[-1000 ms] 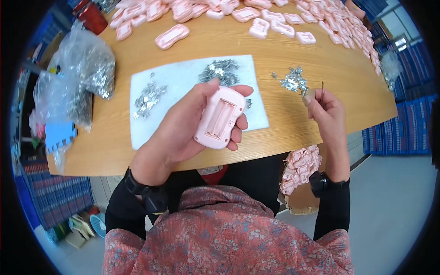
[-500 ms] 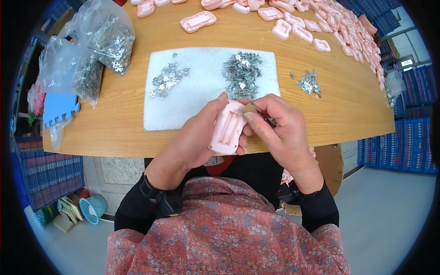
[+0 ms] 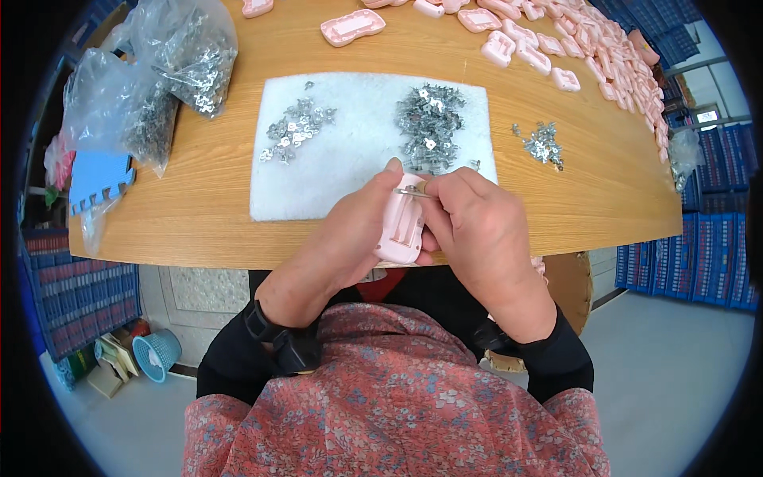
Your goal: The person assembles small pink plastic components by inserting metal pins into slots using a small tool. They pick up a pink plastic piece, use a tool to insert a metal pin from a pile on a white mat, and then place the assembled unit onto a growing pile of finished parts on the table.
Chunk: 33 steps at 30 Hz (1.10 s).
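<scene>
Close to the table's front edge, my left hand [image 3: 338, 238] is closed round a pink plastic battery casing [image 3: 393, 252], its slotted face up and its thumb along the left side. My right hand [image 3: 486, 226] pinches a slim metal tool [image 3: 412, 192], which lies across the upper end of the casing's battery slot; its kind is unclear, as the fingers cover most of it. Just beyond my hands is a white foam sheet [image 3: 358, 95]. On it are a loose left pile of small metal contact pieces [image 3: 294, 131] and a denser right pile of contact pieces [image 3: 429, 131].
A smaller heap of metal pieces [image 3: 544, 145] sits on the wooden table [image 3: 604, 191] at right. Many pink casings [image 3: 588, 48] cover the far right. Clear bags of metal parts [image 3: 191, 67] and a blue foam mat [image 3: 99, 179] are at left.
My right hand has turned over the casing, so the metal tool now lies across the slot's upper end. The brownish piece seen at its fingertips is out of sight. The view has shifted slightly.
</scene>
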Tool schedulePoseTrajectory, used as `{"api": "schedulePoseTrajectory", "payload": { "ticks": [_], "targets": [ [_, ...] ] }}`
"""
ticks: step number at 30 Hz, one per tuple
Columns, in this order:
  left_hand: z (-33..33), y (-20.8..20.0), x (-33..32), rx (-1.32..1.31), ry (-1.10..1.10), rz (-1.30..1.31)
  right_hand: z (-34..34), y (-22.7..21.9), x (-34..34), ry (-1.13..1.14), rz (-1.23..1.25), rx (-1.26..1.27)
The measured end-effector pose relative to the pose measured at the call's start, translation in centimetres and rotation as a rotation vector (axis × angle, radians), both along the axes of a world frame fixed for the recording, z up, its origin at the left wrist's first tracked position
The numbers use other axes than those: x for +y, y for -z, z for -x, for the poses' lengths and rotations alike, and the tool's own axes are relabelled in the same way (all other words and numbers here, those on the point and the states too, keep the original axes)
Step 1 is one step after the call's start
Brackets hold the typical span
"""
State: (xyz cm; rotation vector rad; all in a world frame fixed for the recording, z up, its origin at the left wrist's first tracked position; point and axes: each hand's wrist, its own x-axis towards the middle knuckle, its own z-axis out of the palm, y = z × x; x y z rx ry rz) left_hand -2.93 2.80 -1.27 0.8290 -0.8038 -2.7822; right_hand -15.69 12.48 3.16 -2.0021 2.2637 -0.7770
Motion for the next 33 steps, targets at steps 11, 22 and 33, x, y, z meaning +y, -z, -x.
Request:
{"api": "schedulePoseTrajectory", "payload": {
  "ticks": [11,22,33],
  "targets": [
    [-0.2,0.2,-0.6,0.014,0.010,-0.030,0.6,0.9,0.8,0.070,0.060,-0.296],
    [-0.2,0.3,-0.2,0.092,-0.003,0.088,1.8,1.5,0.8,0.078,-0.190,-1.048],
    [-0.3,0.3,0.0,0.043,0.054,0.100,0.8,0.9,0.7,0.094,-0.185,-1.019]
  ]
}}
